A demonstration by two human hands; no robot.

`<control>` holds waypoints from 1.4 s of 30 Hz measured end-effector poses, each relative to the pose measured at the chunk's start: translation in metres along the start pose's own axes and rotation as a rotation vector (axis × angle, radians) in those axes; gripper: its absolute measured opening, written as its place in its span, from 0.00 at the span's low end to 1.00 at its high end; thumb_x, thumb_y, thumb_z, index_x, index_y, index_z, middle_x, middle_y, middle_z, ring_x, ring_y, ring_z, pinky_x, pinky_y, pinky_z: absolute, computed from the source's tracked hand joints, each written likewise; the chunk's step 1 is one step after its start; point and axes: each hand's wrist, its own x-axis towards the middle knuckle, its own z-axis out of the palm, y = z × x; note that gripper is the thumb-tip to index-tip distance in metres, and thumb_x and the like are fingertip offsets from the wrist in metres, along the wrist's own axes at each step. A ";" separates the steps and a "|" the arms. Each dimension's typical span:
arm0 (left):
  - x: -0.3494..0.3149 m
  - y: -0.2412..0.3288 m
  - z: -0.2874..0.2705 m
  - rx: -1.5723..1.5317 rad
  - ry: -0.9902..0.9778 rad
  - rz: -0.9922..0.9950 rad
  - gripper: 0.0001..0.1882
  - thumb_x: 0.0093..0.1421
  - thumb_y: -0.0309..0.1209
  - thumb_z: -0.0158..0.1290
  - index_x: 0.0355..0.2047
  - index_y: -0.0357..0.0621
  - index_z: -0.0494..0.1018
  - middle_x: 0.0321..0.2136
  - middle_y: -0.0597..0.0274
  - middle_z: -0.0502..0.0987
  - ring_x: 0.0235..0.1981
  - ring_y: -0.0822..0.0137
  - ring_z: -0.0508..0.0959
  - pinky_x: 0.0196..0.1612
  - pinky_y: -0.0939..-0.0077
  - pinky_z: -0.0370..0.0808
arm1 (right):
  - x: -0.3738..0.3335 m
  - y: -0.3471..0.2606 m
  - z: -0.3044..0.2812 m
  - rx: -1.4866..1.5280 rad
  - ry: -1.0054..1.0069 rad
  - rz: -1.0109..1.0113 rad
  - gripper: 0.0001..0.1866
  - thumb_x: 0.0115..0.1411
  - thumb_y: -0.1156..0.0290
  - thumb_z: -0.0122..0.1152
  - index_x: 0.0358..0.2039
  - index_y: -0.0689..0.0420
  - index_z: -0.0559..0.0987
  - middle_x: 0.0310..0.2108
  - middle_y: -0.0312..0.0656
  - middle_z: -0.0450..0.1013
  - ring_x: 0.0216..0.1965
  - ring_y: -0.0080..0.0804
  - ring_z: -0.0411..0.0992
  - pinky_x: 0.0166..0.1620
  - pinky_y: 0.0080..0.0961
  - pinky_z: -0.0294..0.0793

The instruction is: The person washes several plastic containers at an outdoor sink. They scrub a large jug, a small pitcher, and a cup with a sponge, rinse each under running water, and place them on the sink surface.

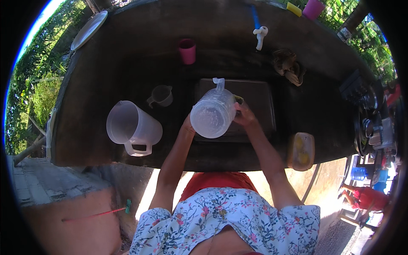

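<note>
A wet, translucent plastic pitcher [211, 114] is held up before me over the dark sink, its round base toward me and a hooked part pointing away. My left hand [189, 124] grips its left side, fingers mostly hidden behind it. At its right side, my right hand [244, 114] is closed on a small yellow-green thing [239, 99] that looks like a sponge, pressed against the pitcher wall. To the left lies a larger translucent pitcher [134, 127] on its side, with its handle toward me. Behind it is a small clear cup [162, 95] with a handle.
A pink cup [187, 51] stands at the back, near a white tap [260, 37] on a blue pipe. Right are a crumpled brown cloth [289, 67] and a container with yellow contents [301, 151]. A dark rectangular tray [259, 95] lies under my hands. Another person [368, 199] is far right.
</note>
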 end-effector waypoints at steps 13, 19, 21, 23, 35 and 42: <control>-0.014 -0.009 0.046 0.854 0.282 0.123 0.07 0.60 0.32 0.49 0.31 0.41 0.72 0.26 0.65 0.75 0.29 0.72 0.75 0.34 0.79 0.72 | 0.016 0.030 0.056 -1.729 0.229 -0.436 0.19 0.58 0.60 0.51 0.48 0.55 0.74 0.48 0.42 0.70 0.51 0.43 0.65 0.56 0.39 0.60; -0.013 -0.042 0.009 -0.450 0.618 0.027 0.14 0.65 0.32 0.34 0.43 0.38 0.67 0.39 0.55 0.74 0.42 0.63 0.75 0.48 0.67 0.73 | -0.004 0.079 0.074 -2.058 0.145 -0.889 0.17 0.55 0.65 0.53 0.46 0.54 0.76 0.50 0.39 0.67 0.56 0.42 0.60 0.58 0.46 0.54; -0.019 -0.050 0.001 -0.654 0.630 0.083 0.13 0.65 0.32 0.37 0.43 0.39 0.67 0.39 0.56 0.74 0.43 0.63 0.75 0.49 0.67 0.73 | -0.008 0.081 0.070 -1.886 0.264 -1.006 0.18 0.56 0.67 0.52 0.47 0.54 0.74 0.51 0.41 0.66 0.57 0.41 0.58 0.59 0.47 0.53; -0.028 -0.056 -0.001 -0.854 0.557 0.156 0.12 0.65 0.31 0.39 0.43 0.39 0.66 0.38 0.56 0.74 0.43 0.62 0.75 0.49 0.65 0.73 | -0.007 0.077 0.065 -1.610 0.443 -1.043 0.18 0.58 0.70 0.51 0.50 0.55 0.72 0.53 0.42 0.64 0.59 0.40 0.56 0.59 0.43 0.53; -0.078 0.028 0.078 0.851 0.389 0.425 0.13 0.53 0.24 0.57 0.35 0.39 0.64 0.24 0.61 0.74 0.26 0.70 0.78 0.33 0.72 0.78 | 0.060 0.011 0.036 0.365 -0.075 0.072 0.23 0.61 0.60 0.50 0.52 0.60 0.68 0.45 0.47 0.72 0.49 0.36 0.69 0.52 0.31 0.67; -0.103 0.028 0.053 1.734 0.691 0.421 0.12 0.47 0.23 0.54 0.33 0.40 0.66 0.21 0.49 0.73 0.26 0.50 0.76 0.27 0.59 0.70 | 0.065 0.082 0.050 -0.524 0.157 -0.065 0.13 0.58 0.69 0.54 0.39 0.64 0.77 0.33 0.40 0.76 0.36 0.27 0.74 0.40 0.24 0.73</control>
